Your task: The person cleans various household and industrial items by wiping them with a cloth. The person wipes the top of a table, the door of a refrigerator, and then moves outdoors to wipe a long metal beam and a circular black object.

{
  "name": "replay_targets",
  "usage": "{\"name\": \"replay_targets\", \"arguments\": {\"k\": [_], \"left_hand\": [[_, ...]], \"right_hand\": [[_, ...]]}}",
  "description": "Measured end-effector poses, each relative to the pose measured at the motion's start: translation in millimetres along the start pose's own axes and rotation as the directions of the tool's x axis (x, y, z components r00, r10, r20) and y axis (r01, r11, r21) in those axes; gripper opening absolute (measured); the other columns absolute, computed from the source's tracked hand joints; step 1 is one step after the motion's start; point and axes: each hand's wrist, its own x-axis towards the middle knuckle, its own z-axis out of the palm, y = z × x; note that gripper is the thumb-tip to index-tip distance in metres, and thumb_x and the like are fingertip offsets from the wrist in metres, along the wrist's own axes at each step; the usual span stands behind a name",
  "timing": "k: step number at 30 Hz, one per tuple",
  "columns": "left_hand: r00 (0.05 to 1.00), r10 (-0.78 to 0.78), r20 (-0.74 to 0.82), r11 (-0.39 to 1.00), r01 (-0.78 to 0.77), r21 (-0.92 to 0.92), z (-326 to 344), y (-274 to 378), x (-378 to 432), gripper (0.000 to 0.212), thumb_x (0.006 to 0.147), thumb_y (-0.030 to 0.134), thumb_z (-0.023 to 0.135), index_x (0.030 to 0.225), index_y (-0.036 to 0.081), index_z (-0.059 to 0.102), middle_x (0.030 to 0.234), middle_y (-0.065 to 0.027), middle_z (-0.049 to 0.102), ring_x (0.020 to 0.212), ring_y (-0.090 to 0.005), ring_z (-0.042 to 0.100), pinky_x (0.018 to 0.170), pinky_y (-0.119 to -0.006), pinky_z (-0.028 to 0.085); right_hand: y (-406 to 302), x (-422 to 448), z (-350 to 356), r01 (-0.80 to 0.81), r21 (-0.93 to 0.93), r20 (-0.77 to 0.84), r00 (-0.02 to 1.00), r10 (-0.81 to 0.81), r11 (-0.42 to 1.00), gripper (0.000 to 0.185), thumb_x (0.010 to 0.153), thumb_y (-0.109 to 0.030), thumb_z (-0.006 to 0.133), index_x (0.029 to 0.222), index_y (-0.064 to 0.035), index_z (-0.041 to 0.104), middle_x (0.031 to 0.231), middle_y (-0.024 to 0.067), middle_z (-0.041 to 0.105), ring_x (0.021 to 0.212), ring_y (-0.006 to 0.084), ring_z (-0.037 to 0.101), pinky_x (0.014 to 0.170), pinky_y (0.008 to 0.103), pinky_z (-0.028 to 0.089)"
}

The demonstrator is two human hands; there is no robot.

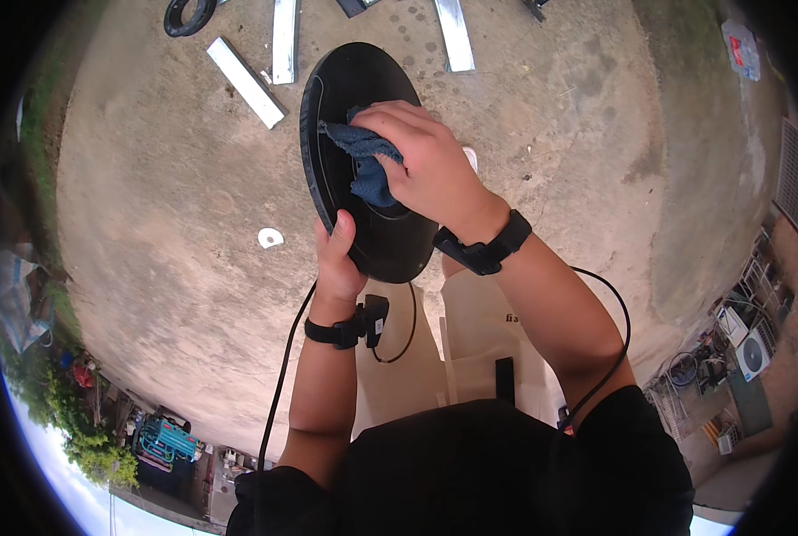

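Note:
A large round black disc (pixel 385 248) with a raised rim and a round recess at its middle is held up at a tilt before me. My left hand (pixel 339 261) grips its lower left edge, the thumb lying along the rim. In my right hand (pixel 426 154) a dark blue cloth (pixel 372 181) is bunched and pressed against the disc's face near the middle. The fingers and cloth cover part of the recess. I cannot tell what the disc belongs to.
Pale metal strips (pixel 245 84) and a black ring (pixel 188 17) lie on the concrete floor (pixel 171 167) ahead. A white disc piece (pixel 270 238) rests to the left. Black cables (pixel 285 362) run along both arms from the wrist straps. An outdoor air-conditioner unit (pixel 753 354) stands among clutter at right.

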Motion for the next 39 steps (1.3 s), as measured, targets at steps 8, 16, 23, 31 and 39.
{"name": "replay_targets", "arguments": {"k": [8, 16, 23, 31, 39], "left_hand": [[0.995, -0.057, 0.081, 0.996, 0.050, 0.079, -25.2, -8.3, -15.2, 0.074, 0.093, 0.046, 0.060, 0.146, 0.001, 0.033, 0.138, -0.0129, 0.049, 0.126, -0.0271, 0.051, 0.106, -0.040, 0.042], [0.996, -0.020, 0.082, 0.958, -0.004, 0.288, -14.1, 8.1, -21.3, 0.063, 0.091, 0.042, 0.066, 0.131, -0.004, 0.050, 0.120, -0.0114, 0.062, 0.106, -0.0189, 0.061, 0.091, -0.033, 0.049], [0.999, -0.037, -0.014, 0.953, 0.040, 0.302, -21.7, 7.6, -26.3, 0.062, 0.090, 0.044, 0.067, 0.128, -0.004, 0.053, 0.117, -0.0102, 0.063, 0.103, -0.0177, 0.061, 0.090, -0.031, 0.048], [1.000, -0.009, -0.014, 0.994, 0.010, 0.113, -17.6, 10.1, -28.1, 0.076, 0.094, 0.046, 0.059, 0.146, -0.002, 0.033, 0.141, -0.0166, 0.049, 0.127, -0.0310, 0.051, 0.106, -0.043, 0.042], [0.985, 0.144, -0.094, 0.989, -0.146, -0.018, -12.2, 3.3, -4.2, 0.070, 0.095, 0.044, 0.059, 0.141, -0.005, 0.038, 0.134, -0.0174, 0.053, 0.120, -0.0288, 0.057, 0.101, -0.040, 0.047]], "right_hand": [[-15.1, -20.3, 1.0, 0.230, -0.038, 0.184, 0.958, -0.220, 0.972, 0.029, 0.069, 0.002, 0.064, 0.098, -0.0023, 0.065, 0.100, 0.0070, 0.066, 0.102, 0.0240, 0.061, 0.093, 0.0354, 0.045], [19.0, -12.7, 4.1, -0.092, 0.086, 0.014, 0.996, 0.091, 0.992, 0.032, 0.074, 0.004, 0.063, 0.105, -0.0023, 0.062, 0.097, 0.0132, 0.063, 0.092, 0.0354, 0.060, 0.082, 0.0421, 0.050], [3.2, -16.2, 6.4, 0.092, 0.034, 0.119, 0.988, -0.095, 0.995, 0.029, 0.075, 0.002, 0.063, 0.104, -0.0033, 0.063, 0.099, 0.0108, 0.063, 0.098, 0.0309, 0.059, 0.088, 0.0403, 0.048], [62.4, -52.9, 30.1, -0.555, 0.530, 0.015, 0.762, 0.648, 0.641, 0.024, 0.095, -0.014, 0.061, 0.113, 0.0016, 0.062, 0.091, 0.0125, 0.070, 0.080, 0.0178, 0.065, 0.074, 0.0310, 0.050], [4.8, -104.8, 44.6, -0.650, 0.621, 0.133, 0.638, 0.759, 0.438, 0.020, 0.092, -0.007, 0.063, 0.109, 0.0033, 0.063, 0.087, 0.0122, 0.070, 0.078, 0.0162, 0.066, 0.073, 0.0287, 0.050]]}}
